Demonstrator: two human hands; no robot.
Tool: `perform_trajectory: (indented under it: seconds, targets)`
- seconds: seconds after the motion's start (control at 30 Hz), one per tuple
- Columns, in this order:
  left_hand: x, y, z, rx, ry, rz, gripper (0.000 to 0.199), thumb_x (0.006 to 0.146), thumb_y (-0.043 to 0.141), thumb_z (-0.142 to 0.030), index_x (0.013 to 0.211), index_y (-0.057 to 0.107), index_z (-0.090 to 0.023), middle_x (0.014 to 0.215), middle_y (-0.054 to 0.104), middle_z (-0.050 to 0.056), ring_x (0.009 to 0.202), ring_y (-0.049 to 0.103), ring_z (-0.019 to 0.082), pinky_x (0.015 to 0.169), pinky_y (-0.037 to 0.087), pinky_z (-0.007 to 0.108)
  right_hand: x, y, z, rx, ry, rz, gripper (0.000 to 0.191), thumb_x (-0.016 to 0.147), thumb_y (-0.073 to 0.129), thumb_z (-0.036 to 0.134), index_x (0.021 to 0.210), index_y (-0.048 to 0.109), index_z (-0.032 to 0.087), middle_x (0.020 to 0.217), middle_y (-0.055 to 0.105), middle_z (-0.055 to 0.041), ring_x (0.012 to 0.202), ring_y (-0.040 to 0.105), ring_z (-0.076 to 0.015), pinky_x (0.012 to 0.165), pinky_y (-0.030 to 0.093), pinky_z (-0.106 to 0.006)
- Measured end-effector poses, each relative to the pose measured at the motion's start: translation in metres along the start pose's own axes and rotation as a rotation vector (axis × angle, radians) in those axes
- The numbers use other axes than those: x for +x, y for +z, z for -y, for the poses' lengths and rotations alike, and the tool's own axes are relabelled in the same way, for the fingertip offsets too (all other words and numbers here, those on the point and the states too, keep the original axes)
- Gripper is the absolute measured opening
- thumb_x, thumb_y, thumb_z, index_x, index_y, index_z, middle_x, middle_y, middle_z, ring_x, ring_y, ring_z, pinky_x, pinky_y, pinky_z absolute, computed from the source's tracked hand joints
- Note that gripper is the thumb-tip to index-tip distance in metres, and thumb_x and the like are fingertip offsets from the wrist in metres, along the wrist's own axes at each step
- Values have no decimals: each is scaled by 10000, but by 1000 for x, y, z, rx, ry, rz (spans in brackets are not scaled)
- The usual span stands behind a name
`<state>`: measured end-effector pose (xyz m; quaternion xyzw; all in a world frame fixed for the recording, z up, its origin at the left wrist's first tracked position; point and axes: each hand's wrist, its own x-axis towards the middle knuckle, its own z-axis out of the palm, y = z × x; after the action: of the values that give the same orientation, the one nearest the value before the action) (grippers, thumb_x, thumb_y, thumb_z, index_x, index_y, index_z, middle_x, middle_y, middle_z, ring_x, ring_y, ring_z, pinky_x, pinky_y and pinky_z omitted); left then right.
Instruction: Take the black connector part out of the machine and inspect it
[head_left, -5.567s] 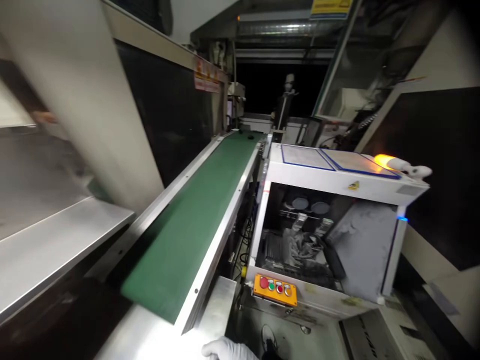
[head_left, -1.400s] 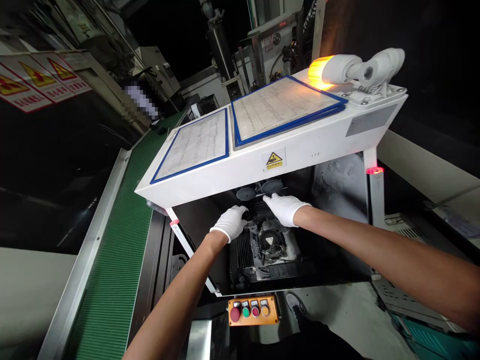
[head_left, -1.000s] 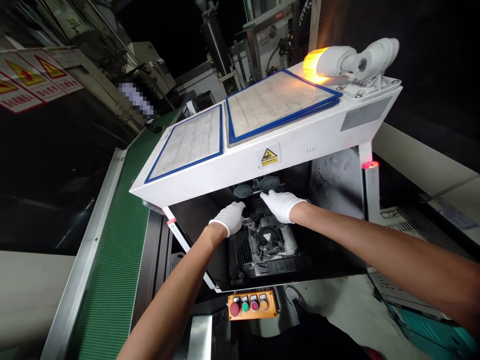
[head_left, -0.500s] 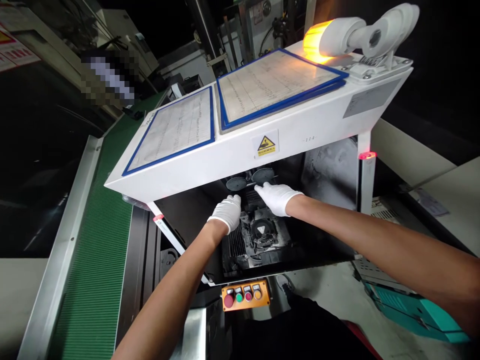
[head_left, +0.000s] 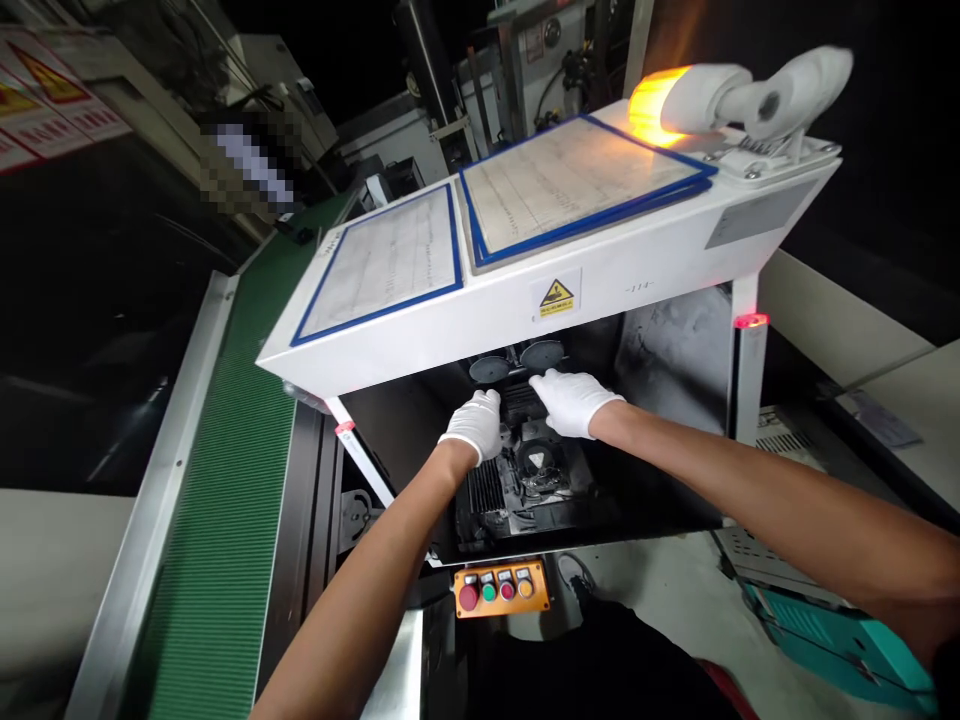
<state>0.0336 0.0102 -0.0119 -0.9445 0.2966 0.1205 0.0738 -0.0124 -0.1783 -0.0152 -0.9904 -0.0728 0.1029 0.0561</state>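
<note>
Both my hands wear white gloves and reach into the dark opening of a white machine (head_left: 660, 292). My left hand (head_left: 475, 425) is closed, its fingers curled, at the left of a dark metal fixture (head_left: 538, 505). Across from it, my right hand (head_left: 576, 402) is also closed, with its fingertips just below two grey round discs, the left disc (head_left: 489, 370) and the right disc (head_left: 543, 354). Whatever lies in the fingers is hidden. Between and below the hands, the fixture carries a black round part (head_left: 537, 458) with a pale triangle mark.
A green conveyor belt (head_left: 217, 520) runs along the left. An orange button box (head_left: 502, 588) sits at the front edge. Blue-framed sheets (head_left: 386, 262) lie on the machine's top, with a lit amber lamp (head_left: 654, 105) beyond. White posts (head_left: 750, 375) flank the opening.
The view has shifted, so the machine appears farther right. My right fingertips sit slightly lower relative to the discs. My left hand stays by the fixture's left side, still closed.
</note>
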Motion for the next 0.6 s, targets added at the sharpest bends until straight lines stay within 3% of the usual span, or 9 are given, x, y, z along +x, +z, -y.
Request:
perform_trajectory:
  seconds: [0.1, 0.2, 0.4, 0.47, 0.53, 0.6]
  targets:
    - [-7, 2, -11, 29, -77, -66, 466, 845, 670, -222, 1268, 527, -88, 1235, 612, 208, 1108, 655, 333, 937, 555, 460, -5, 4, 5, -3, 40, -68, 468, 880, 799, 330, 1223, 567, 114, 1115, 593, -157, 932, 668, -364, 786, 605, -463]
    - [-11, 9, -21, 26, -100, -143, 441, 866, 591, -187, 1277, 507, -51, 1271, 575, 254, 1210, 580, 384, 1000, 510, 504, -6, 12, 8, -10, 54, -112, 486, 869, 802, 342, 1225, 569, 105, 1120, 589, -165, 985, 640, -365, 835, 585, -462]
    - [-7, 20, -21, -99, -101, -167, 482, 833, 619, -237, 1274, 514, -73, 1291, 572, 236, 1189, 583, 371, 998, 517, 469, 2, 23, 2, 10, 76, -146, 540, 869, 779, 432, 1243, 580, 97, 1171, 576, -182, 1006, 609, -359, 859, 556, -453]
    - [-5, 19, -19, -153, -90, -163, 510, 821, 645, -254, 1283, 529, -73, 1312, 578, 236, 1203, 591, 372, 1027, 507, 464, -3, 21, 4, -5, 62, -178, 636, 847, 814, 427, 1316, 556, 84, 1217, 567, -185, 1061, 582, -371, 913, 537, -469]
    - [-2, 17, -17, -219, -75, -151, 527, 802, 680, -259, 1279, 557, -72, 1316, 597, 237, 1213, 604, 373, 1050, 501, 458, -20, 22, 16, -46, 25, -248, 791, 850, 831, 396, 1452, 452, 49, 1376, 488, -212, 1236, 478, -404, 1073, 440, -516]
    - [-2, 14, -14, -302, -62, -144, 561, 790, 711, -260, 1307, 570, -94, 1325, 621, 214, 1230, 618, 353, 1074, 497, 430, -50, 35, 42, -23, -45, -300, 789, 951, 725, 350, 1547, 324, 23, 1541, 324, -222, 1408, 289, -405, 1215, 247, -537]
